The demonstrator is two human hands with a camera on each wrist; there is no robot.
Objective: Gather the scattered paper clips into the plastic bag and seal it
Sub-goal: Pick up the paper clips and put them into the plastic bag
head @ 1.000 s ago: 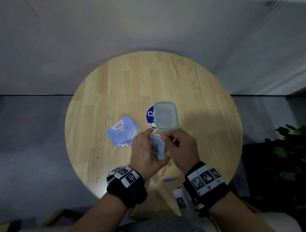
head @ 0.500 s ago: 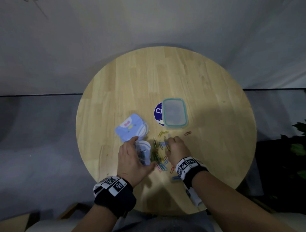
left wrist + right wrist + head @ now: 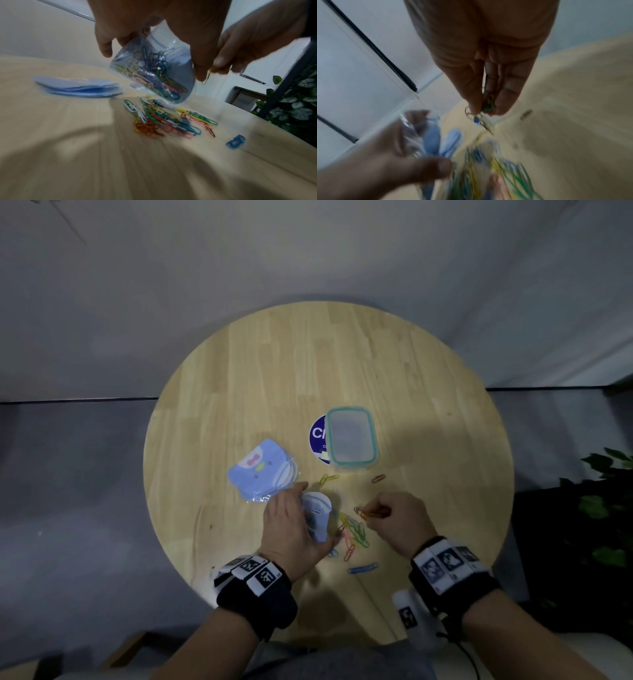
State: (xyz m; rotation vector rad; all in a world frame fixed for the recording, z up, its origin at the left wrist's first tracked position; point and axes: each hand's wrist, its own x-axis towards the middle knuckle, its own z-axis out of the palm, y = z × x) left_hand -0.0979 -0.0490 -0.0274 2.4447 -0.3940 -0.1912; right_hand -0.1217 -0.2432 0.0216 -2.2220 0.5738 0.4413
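Clips mostly piled on table btwn hands, some already in bag. Left hand grips bag, right hand pinches a few. Light, slippery, prob tangle; bag's floppy, so hold near the mouth imo.

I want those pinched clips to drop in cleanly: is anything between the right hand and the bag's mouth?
Nothing visible. The right hand pinches a few paper clips beside the plastic bag gripped by the left hand; only open air separates them.

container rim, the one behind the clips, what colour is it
Teal green, on the clear container; the head view shows it best.
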